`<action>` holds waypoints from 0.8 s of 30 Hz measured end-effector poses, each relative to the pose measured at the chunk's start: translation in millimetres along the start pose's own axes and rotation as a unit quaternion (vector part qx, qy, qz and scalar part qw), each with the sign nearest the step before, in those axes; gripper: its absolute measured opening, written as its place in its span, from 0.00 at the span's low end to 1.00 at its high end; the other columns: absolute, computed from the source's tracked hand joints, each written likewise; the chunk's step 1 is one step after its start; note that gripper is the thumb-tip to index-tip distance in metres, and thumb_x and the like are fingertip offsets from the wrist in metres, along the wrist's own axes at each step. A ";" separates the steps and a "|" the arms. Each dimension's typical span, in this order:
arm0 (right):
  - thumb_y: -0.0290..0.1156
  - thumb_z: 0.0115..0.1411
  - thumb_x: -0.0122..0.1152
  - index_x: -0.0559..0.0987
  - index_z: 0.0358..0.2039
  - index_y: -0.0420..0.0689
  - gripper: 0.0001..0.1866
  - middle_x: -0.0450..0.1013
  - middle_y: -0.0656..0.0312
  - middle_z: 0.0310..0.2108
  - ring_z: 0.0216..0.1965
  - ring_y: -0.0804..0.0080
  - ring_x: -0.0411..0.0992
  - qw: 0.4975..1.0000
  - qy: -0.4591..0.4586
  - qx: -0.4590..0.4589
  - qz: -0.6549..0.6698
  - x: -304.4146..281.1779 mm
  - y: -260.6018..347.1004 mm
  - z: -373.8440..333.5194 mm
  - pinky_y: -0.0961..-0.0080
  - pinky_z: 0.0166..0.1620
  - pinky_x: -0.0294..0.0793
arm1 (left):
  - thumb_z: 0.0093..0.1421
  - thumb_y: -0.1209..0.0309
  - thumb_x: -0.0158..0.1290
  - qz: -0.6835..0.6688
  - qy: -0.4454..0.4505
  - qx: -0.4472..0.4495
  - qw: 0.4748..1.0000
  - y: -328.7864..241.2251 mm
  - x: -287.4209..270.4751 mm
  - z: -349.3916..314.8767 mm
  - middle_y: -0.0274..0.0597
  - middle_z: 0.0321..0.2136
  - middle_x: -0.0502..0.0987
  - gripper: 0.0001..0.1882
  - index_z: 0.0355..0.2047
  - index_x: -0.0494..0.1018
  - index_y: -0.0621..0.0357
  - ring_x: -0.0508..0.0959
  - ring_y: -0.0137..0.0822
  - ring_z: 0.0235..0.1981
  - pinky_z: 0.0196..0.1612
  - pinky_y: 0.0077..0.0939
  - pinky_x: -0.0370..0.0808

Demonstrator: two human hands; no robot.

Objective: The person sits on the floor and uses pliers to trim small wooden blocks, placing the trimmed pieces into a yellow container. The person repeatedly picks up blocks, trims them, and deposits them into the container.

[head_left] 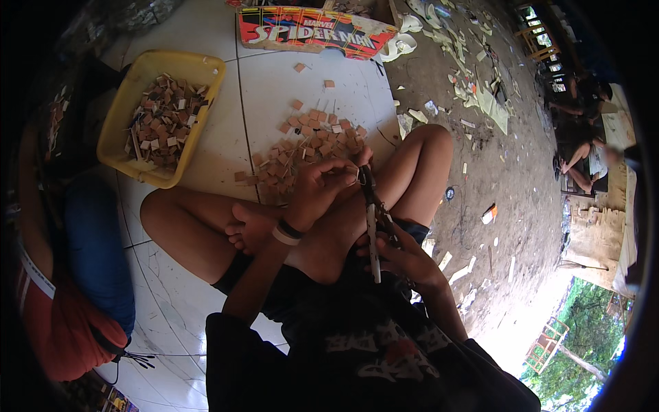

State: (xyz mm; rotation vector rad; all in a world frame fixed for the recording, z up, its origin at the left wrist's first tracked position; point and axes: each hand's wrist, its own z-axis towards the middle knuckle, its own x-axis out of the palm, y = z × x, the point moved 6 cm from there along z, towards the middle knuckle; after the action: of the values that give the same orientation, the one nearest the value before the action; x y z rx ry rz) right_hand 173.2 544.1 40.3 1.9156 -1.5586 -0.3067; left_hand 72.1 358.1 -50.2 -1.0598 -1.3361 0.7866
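My left hand is closed in a pinch at the jaws of a plier-like tool. Whatever it pinches is too small to make out. My right hand wraps round the pliers, which have dark jaws and a pale, whitish handle, and the jaws point away from me. Just beyond my left hand, a loose pile of small brown square pieces lies on the white tiles, some with thin pale stems. More such squares fill part of a yellow plastic basin at the left.
My crossed legs frame the work. A red printed cardboard box stands at the far side. Blue and red cloth-like bundles lie at left. Scraps litter the dirt floor at right, where another person sits.
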 end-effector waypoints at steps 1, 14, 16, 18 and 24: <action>0.40 0.76 0.57 0.59 0.74 0.42 0.32 0.73 0.53 0.58 0.59 0.62 0.76 1.000 0.006 -0.008 -0.003 0.5 0.6 0.3 0.62 0.56 0.83 | 0.66 0.76 0.64 0.010 0.000 0.007 1.000 -1.0 0.3 -0.1 0.42 0.40 0.88 0.12 0.48 0.83 0.66 0.86 0.30 0.43 0.50 0.25 0.82; 0.38 0.76 0.56 0.65 0.69 0.41 0.26 0.74 0.59 0.47 0.49 0.69 0.77 1.000 0.019 -0.021 0.002 -0.5 -13.6 10.3 0.65 0.52 0.82 | 0.66 0.79 0.63 0.004 -0.011 0.036 0.999 -3.4 1.6 -2.0 0.43 0.41 0.88 0.11 0.48 0.82 0.67 0.86 0.30 0.45 0.51 0.24 0.82; 0.38 0.76 0.56 0.67 0.66 0.41 0.24 0.74 0.62 0.41 0.43 0.72 0.76 0.999 0.017 -0.026 0.011 0.6 -18.9 14.1 0.69 0.48 0.81 | 0.66 0.80 0.63 0.002 -0.005 0.045 0.999 -4.7 3.0 -2.2 0.43 0.42 0.87 0.11 0.49 0.82 0.67 0.86 0.30 0.45 0.51 0.24 0.82; 0.38 0.77 0.57 0.69 0.63 0.40 0.21 0.72 0.65 0.35 0.36 0.75 0.74 0.999 -0.001 -0.040 0.023 2.2 -24.2 15.9 0.73 0.42 0.80 | 0.66 0.80 0.63 0.002 -0.002 0.050 0.999 -4.8 3.3 -2.4 0.43 0.42 0.87 0.12 0.49 0.82 0.67 0.87 0.30 0.45 0.52 0.24 0.83; 0.33 0.75 0.58 0.71 0.57 0.42 0.15 0.72 0.61 0.26 0.28 0.70 0.74 0.989 -0.066 -0.077 -0.109 -6.2 -27.3 19.8 0.68 0.37 0.77 | 0.66 0.81 0.63 0.025 0.006 0.040 0.999 -4.9 1.6 -1.9 0.42 0.44 0.86 0.13 0.50 0.81 0.67 0.85 0.30 0.47 0.54 0.25 0.81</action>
State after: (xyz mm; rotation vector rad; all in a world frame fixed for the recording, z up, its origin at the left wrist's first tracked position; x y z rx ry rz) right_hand 182.1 545.9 7.2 1.9791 -1.3628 -0.6406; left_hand 73.6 357.6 -44.9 -1.0363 -1.2624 0.8614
